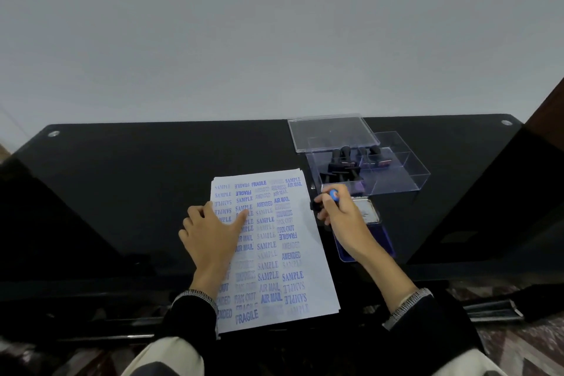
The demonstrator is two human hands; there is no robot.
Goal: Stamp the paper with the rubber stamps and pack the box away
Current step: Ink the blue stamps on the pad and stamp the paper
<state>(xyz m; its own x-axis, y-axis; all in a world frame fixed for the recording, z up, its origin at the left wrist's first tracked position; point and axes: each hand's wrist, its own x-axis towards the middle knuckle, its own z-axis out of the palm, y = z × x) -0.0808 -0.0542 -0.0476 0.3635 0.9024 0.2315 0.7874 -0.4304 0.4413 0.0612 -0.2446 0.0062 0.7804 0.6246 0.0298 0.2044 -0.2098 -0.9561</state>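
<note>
A white paper covered in blue stamped words lies on the black glass table. My left hand rests flat on its left side, fingers spread. My right hand grips a black rubber stamp with a blue top just past the paper's right edge. Under that wrist lies an open ink pad with a blue lid. Behind it stands a clear plastic box holding several black stamps, its clear lid propped at the back.
The table's far edge meets a plain grey wall. Two metal fittings mark the back corners. A dark wooden piece rises at the far right. My knees and patterned floor show below the near edge.
</note>
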